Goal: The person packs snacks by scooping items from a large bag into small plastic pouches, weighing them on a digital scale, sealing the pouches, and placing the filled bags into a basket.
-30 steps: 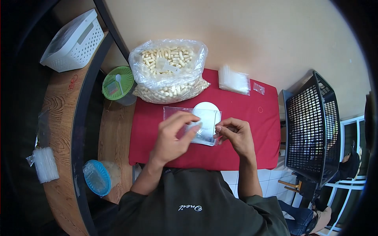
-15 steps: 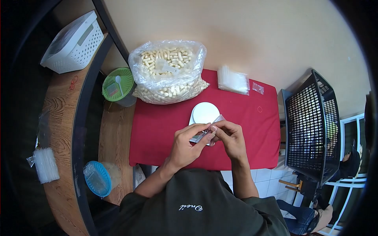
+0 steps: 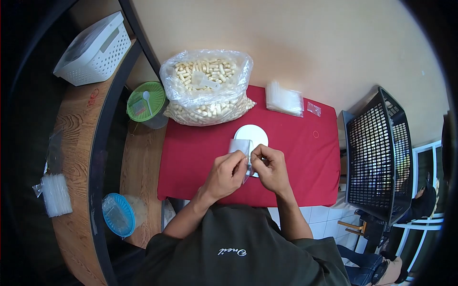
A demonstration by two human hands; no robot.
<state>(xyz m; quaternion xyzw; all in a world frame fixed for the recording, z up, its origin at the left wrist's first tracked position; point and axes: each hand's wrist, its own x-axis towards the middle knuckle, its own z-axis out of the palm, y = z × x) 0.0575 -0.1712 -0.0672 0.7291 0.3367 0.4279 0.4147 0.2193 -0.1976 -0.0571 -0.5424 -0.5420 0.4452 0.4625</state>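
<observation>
I have both hands drawn close together in front of me, nearly knuckle to knuckle, over the near part of a white scale (image 3: 258,135). My left hand (image 3: 224,172) pinches a clear plastic bag (image 3: 240,146) between thumb and curled fingers, and my right hand (image 3: 270,168) pinches the same bag along its right edge, the fingers folded in. The bag stands up between my hands, its top showing above my left knuckles and in front of the scale's round plate, and a loose corner hangs below my fingers. My own fingers hide much of it, so I can't fairly tell whether it touches the scale.

The scale sits on a red cloth (image 3: 200,157) that covers the table. Beyond it, to the left, a large open plastic bag (image 3: 206,101) bulges with pale capsules (image 3: 215,110), and a translucent scoop (image 3: 206,83) lies on top of them. To the right of that, near the far edge, is a stack of clear bags (image 3: 283,100), with a small packet (image 3: 314,109) just beside it.

Off the table on my left stands a green-lidded container (image 3: 135,97) with a white spoon (image 3: 147,101) on its lid; nearer to me is a blue-lidded tub (image 3: 116,215). A black crate (image 3: 377,159) stands on my right.
</observation>
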